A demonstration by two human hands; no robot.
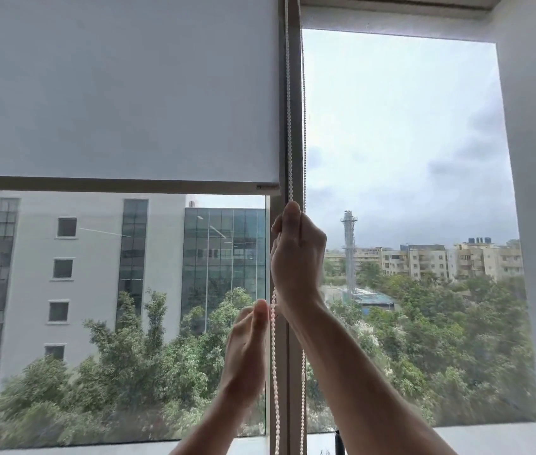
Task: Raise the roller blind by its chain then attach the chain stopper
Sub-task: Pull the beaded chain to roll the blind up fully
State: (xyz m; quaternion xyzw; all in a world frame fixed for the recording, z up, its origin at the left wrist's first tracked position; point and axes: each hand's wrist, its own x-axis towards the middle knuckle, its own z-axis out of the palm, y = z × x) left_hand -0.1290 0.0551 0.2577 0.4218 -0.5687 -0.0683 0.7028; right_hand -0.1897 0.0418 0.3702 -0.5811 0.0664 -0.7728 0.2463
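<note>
Roller blind (119, 93) roughly half raised, right hand (296, 254) gripping the bead chain (289, 126) at the frame, left hand (247, 343) loosely open beside it; stopper not visible, unattached.

Count: two blinds (119, 93) (391, 23), one bead chain (289, 126), two strands; my two hands (296, 257) (247, 343).

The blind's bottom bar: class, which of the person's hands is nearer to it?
Right. The right hand grips the bead chain just below the bottom bar, at its right end. The left hand is lower down, fingers at the chain, farther from the bar.
</note>
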